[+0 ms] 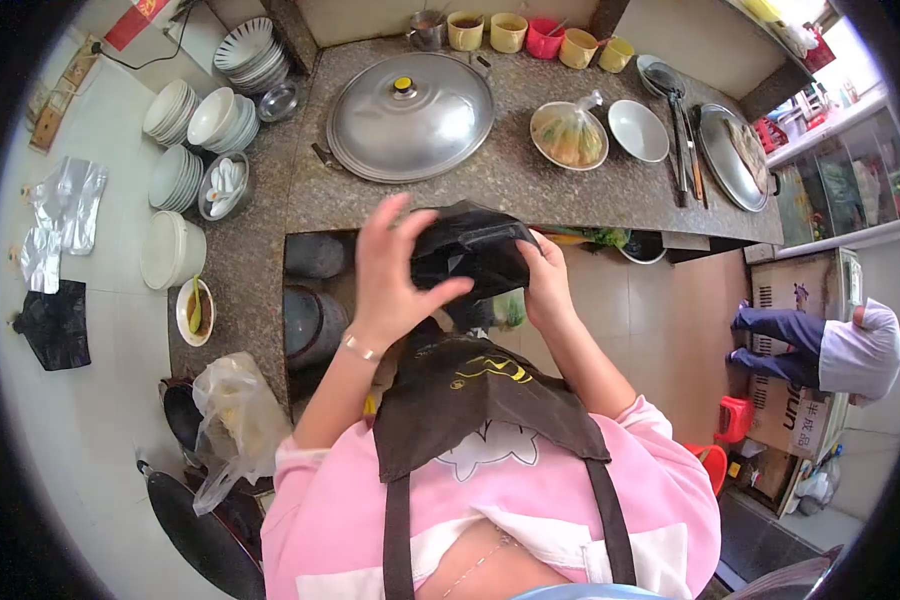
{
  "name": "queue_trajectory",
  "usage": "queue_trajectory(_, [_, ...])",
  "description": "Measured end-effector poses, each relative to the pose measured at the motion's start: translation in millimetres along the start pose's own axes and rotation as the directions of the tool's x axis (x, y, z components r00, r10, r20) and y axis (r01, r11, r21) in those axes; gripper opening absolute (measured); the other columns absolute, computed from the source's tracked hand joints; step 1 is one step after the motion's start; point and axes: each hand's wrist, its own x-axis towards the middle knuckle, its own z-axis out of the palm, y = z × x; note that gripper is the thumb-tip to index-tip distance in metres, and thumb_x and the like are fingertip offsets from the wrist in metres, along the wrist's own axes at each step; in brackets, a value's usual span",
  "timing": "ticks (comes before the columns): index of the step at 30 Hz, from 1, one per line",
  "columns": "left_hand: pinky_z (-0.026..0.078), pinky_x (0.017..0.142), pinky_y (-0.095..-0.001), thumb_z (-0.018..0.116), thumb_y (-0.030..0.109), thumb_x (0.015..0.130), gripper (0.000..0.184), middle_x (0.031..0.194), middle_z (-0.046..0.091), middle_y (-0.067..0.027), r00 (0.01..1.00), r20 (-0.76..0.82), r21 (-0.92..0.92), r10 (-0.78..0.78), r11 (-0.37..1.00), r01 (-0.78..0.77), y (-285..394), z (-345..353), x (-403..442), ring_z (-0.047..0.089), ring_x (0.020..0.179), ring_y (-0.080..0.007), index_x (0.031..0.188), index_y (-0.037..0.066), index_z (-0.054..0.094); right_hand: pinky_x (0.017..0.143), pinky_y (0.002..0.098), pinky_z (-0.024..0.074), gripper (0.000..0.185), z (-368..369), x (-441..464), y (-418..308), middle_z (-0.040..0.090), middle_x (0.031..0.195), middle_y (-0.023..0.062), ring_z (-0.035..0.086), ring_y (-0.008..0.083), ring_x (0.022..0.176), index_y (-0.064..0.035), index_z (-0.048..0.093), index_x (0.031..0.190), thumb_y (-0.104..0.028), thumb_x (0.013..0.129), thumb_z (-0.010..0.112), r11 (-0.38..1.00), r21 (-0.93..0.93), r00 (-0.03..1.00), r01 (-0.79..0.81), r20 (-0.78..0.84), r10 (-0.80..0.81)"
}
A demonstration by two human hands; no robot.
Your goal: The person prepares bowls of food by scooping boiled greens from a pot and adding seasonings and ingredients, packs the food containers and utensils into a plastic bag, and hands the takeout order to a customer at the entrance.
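A black plastic bag [470, 245] hangs in front of my apron, just below the counter's front edge, with its mouth partly spread. My right hand [547, 280] grips the bag's right rim between thumb and fingers. At the bag's left side, my left hand [400, 275] has its fingers spread and holds nothing; I cannot tell if its thumb touches the plastic. On the counter beyond, a bowl [541, 152] holds a knotted clear bag of food [574, 138]. Beside it stands a bare white bowl [638, 131].
A large lidded pan [410, 120] covers the counter's [315, 205] middle. Several cups [508, 33] line the back. Stacked bowls [215, 118] and a sauce bowl [195, 312] are at left. Ladles [682, 150] and a metal tray [730, 165] lie right. Another person [860, 350] stands farther right.
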Motion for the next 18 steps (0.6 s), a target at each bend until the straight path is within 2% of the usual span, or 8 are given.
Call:
queue_trajectory(1, [0.035, 0.096, -0.0446, 0.075, 0.024, 0.065, 0.039, 0.115, 0.051, -0.0108, 0.994, 0.053, 0.056, 0.093, 0.994, -0.096, -5, 18, 9, 0.045, 0.112, -0.0330, 0.098, 0.009, 0.058, 0.072, 0.0211, 0.0396, 0.010, -6, -3, 0, 0.060, 0.081, -0.0031, 0.051, 0.0052, 0.075, -0.0029, 0.061, 0.087, -0.008, 0.089, 0.053, 1.000, -0.008, 1.000, -0.002, -0.002, 0.002])
queue_trajectory(4, [0.043, 0.084, -0.0387, 0.065, 0.008, 0.070, 0.015, 0.096, 0.056, -0.0108, 0.971, 0.227, -0.142, 0.073, 0.989, -0.041, -31, 31, 17, 0.053, 0.094, -0.0308, 0.083, 0.003, 0.059, 0.066, 0.0212, 0.0394, 0.011, -37, 0, -4, 0.054, 0.075, -0.0055, 0.047, 0.0032, 0.069, -0.0059, 0.053, 0.079, -0.006, 0.082, 0.064, 0.924, -0.377, 0.998, 0.061, 0.052, -0.044])
queue_trajectory(5, [0.045, 0.079, -0.0369, 0.062, 0.005, 0.072, 0.011, 0.090, 0.056, -0.0120, 0.957, 0.280, -0.183, 0.075, 0.983, -0.024, -31, 23, 20, 0.055, 0.088, -0.0310, 0.082, 0.002, 0.059, 0.066, 0.0212, 0.0394, 0.011, -44, -3, -10, 0.054, 0.075, -0.0055, 0.047, 0.0032, 0.069, -0.0059, 0.053, 0.079, -0.006, 0.082, 0.064, 0.924, -0.377, 0.998, 0.061, 0.052, -0.045])
queue_trajectory(7, [0.047, 0.074, -0.0415, 0.054, 0.007, 0.080, 0.013, 0.084, 0.059, -0.0187, 0.915, 0.398, -0.038, -0.066, 0.995, 0.088, -43, 8, 20, 0.058, 0.082, -0.0365, 0.089, 0.000, 0.059, 0.065, 0.0207, 0.0396, 0.016, -57, -13, -19, 0.055, 0.079, -0.0040, 0.048, 0.0036, 0.070, -0.0059, 0.053, 0.085, -0.008, 0.080, 0.067, 0.905, -0.424, 0.987, 0.038, 0.155, 0.031])
queue_trajectory(9, [0.047, 0.075, -0.0434, 0.053, 0.008, 0.080, 0.014, 0.085, 0.059, -0.0197, 0.885, 0.427, 0.167, -0.187, 0.978, 0.126, -59, 5, 17, 0.058, 0.083, -0.0375, 0.090, 0.000, 0.060, 0.065, 0.0204, 0.0398, 0.019, -59, -20, -23, 0.055, 0.081, -0.0029, 0.048, 0.0041, 0.071, -0.0060, 0.052, 0.089, -0.013, 0.081, 0.068, 0.913, -0.408, 0.987, 0.034, 0.155, 0.033])
queue_trajectory(12, [0.047, 0.077, -0.0440, 0.053, 0.008, 0.080, 0.016, 0.084, 0.060, -0.0201, 0.920, 0.358, 0.175, -0.157, 0.980, 0.099, -75, 20, 11, 0.058, 0.083, -0.0373, 0.092, 0.000, 0.061, 0.064, 0.0206, 0.0400, 0.020, -56, -32, -36, 0.054, 0.078, -0.0032, 0.049, 0.0041, 0.070, -0.0059, 0.052, 0.086, -0.021, 0.084, 0.065, 0.920, -0.385, 0.979, 0.066, 0.202, 0.015])
queue_trajectory(17, [0.047, 0.079, -0.0449, 0.054, 0.009, 0.079, 0.023, 0.083, 0.061, -0.0202, 0.918, 0.358, 0.167, -0.168, 0.979, 0.115, -109, 67, 4, 0.059, 0.082, -0.0373, 0.098, 0.000, 0.061, 0.050, 0.0184, 0.0327, 0.024, -28, -53, -83, 0.049, 0.064, -0.0050, 0.041, 0.0018, 0.056, -0.0063, 0.052, 0.076, -0.026, 0.085, 0.064, 0.902, -0.423, 0.968, 0.079, 0.247, 0.031])
queue_trajectory(18, [0.047, 0.072, -0.0424, 0.055, 0.009, 0.080, 0.024, 0.078, 0.061, -0.0180, 0.900, 0.371, 0.109, -0.231, 0.973, 0.205, -111, 73, 3, 0.059, 0.074, -0.0353, 0.101, 0.000, 0.060, 0.047, 0.0182, 0.0308, 0.026, -19, -56, -91, 0.047, 0.062, -0.0054, 0.039, 0.0014, 0.053, -0.0063, 0.052, 0.074, -0.027, 0.085, 0.063, 0.900, -0.424, 0.957, 0.105, 0.288, 0.024])
